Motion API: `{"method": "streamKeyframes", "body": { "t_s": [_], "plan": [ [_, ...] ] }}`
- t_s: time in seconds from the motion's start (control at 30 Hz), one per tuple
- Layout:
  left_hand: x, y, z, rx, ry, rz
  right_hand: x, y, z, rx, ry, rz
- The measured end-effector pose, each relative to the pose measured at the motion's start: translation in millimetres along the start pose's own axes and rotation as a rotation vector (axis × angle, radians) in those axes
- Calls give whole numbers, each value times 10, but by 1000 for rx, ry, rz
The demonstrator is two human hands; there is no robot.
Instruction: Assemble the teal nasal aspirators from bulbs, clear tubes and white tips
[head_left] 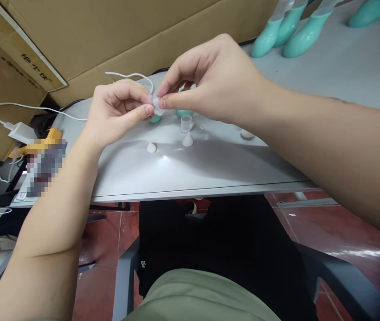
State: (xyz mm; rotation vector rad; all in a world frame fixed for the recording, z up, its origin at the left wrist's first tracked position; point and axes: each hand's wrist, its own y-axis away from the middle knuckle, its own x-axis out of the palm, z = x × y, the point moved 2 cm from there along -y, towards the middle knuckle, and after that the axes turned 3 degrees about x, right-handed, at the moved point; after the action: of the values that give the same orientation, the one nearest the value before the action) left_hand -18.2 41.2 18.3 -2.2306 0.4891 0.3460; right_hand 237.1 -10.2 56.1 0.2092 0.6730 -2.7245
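Observation:
A small translucent plastic piece [157, 107] is pinched between both hands above the grey table. My left hand [119, 107] grips its left side with thumb and forefinger, while my right hand [196, 89] closes on its right side. Below them a small clear plastic cup [186, 124] stands on the table. Two white cone-shaped pieces, one cone [187, 141] near the cup and another cone [151, 147] further left, rest nearby. Tiny clear rings [203, 127] lie right of the cup. Teal rounded parts [185, 113] show partly behind my hands.
Several teal bulb-shaped items [305, 38] with clear tops stand at the back right. Cardboard [126, 35] walls the table's far side. On the left are a white charger [22, 132] with its cable, a yellow object [51, 137] and a blurred-out item [46, 169].

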Motion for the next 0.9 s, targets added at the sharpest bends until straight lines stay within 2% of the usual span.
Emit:
{"method": "streamKeyframes", "body": {
  "t_s": [0.2,0.3,0.57,0.73,0.8,0.9],
  "plan": [
    [-25,49,-31,-86,-75,1,-1,19,-34,-58,149,-5],
    [-35,51,-59,-75,-91,-3,-2,39,-63,-85,186,-10],
    [46,50,-61,-108,-76,-9,-3,-38,-187,-307,408,3],
    [17,49,-9,-128,14,-8,-9,-27,-220,-387,457,35],
    [5,48,7,-153,56,-21,3,-1,-197,-391,464,44],
    [9,50,16,-189,107,-57,32,13,-142,-300,480,18]
  ]
}}
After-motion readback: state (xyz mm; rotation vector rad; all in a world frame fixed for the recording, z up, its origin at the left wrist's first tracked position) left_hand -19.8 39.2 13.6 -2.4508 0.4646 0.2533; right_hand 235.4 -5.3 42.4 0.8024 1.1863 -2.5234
